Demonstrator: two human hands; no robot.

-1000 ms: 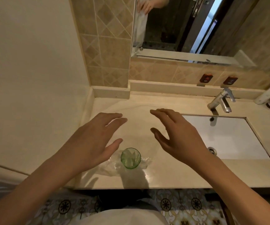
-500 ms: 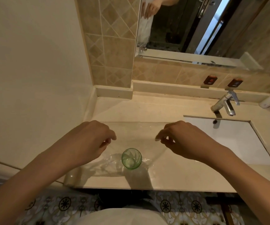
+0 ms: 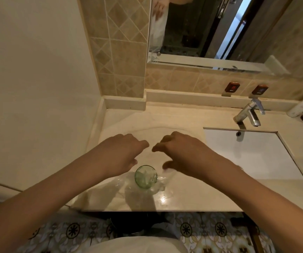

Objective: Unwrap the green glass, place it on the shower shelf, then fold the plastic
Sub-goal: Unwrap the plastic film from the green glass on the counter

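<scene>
Beige stone counter (image 3: 192,196) carries everything, so the clear plastic (image 3: 110,189) can lie spread flat under the upright green glass (image 3: 145,177) near the front edge. My left hand (image 3: 123,154) and right hand (image 3: 181,152) are curled behind the glass, pinching the far edge of the plastic, I think. Half a second ago they were wider apart; now they almost meet.

glass (image 3: 145,177): green, patterned, see-through; stood upright, mouth up, near the counter's front edge, on the plastic.
plastic (image 3: 110,189): clear, thin, crinkled; lay spread open and mostly flat under and around the glass, running back under both hands.
</scene>
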